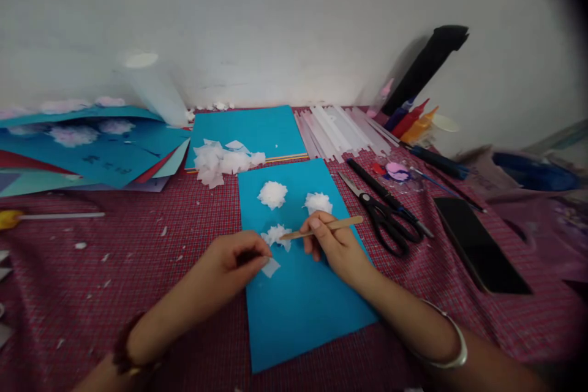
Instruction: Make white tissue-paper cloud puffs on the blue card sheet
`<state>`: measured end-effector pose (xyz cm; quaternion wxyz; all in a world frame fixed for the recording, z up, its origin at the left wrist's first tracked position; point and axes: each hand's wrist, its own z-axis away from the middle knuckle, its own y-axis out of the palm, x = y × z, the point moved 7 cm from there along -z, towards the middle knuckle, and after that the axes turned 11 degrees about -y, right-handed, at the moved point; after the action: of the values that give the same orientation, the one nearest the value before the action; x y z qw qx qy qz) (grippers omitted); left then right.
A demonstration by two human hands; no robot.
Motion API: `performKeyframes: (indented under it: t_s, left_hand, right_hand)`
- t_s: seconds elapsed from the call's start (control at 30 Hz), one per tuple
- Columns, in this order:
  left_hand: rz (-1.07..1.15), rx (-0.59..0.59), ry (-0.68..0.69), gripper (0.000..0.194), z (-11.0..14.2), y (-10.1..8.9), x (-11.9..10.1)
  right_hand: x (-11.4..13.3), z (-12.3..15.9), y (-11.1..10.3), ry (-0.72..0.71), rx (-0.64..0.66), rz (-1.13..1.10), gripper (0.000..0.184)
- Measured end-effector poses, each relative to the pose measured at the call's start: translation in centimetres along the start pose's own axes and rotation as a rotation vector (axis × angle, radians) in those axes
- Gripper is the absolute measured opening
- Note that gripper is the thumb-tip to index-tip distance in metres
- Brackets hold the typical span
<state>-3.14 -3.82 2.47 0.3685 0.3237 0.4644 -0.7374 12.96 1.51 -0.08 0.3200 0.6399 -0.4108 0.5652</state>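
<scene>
So, probably tuft-building: right hand (328,240) grips a wooden stick (345,222), tip at the near white tuft (277,234) on the blue sheet (307,312); left hand (239,260) pinches a paper square (271,267). Next needs a light touch, I'd guess.

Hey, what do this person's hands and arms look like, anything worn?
Left hand and right hand are ungloved; no sleeves show. A dark bracelet with a gold-coloured bit rings the left forearm, a silver-coloured bangle the right forearm.

No legible txt; dark marks (110,163) on L blue card (106,148) (v. blurry).
</scene>
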Motion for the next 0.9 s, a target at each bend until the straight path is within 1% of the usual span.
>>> performKeyframes:
  t_s: [0.07, 0.2, 0.3, 0.37, 0.43, 0.53, 0.67, 0.77, 0.9]
  left_hand:
    - [-0.079, -0.062, 0.002, 0.011, -1.0, 0.5, 0.7]
    - [-0.154, -0.161, 0.012, 0.007, -2.2, 0.5, 1.7]
    - [-0.163, -0.182, 0.037, 0.004, -2.5, 0.6, 1.9]
    - [-0.156, -0.185, 0.053, 0.003, -2.5, 0.6, 1.8]
    - [-0.153, -0.185, 0.062, 0.002, -2.5, 0.7, 1.8]
    - [-0.146, -0.185, 0.065, 0.003, -2.6, 0.6, 1.7]
    - [-0.162, -0.184, 0.075, 0.006, -2.7, 0.5, 1.2]
    - [-0.17, -0.188, 0.087, 0.008, -2.7, 0.5, 0.9]
    - [-0.183, -0.187, 0.077, 0.012, -2.6, 0.4, 0.6]
  right_hand:
    - [0.0, -0.1, 0.0, 0.0, 0.002, 0.006, 0.032]
    - [0.2, 0.0, 0.0, -0.003, 0.005, 0.007, 0.032]
    - [0.5, 0.2, -0.2, -0.02, -0.024, -0.004, 0.031]
    - [0.8, 0.4, -0.5, -0.052, -0.071, -0.016, 0.031]
    - [1.1, 0.7, -0.5, -0.094, -0.083, -0.016, 0.031]
    - [1.4, 1.1, 0.2, -0.154, 0.008, 0.046, 0.03]
    - [1.3, 1.4, 1.3, -0.197, 0.141, 0.211, 0.027]
    - [1.4, 1.4, 1.5, -0.211, 0.181, 0.301, 0.025]
    - [2.0, 1.3, 1.7, -0.242, 0.203, 0.396, 0.024]
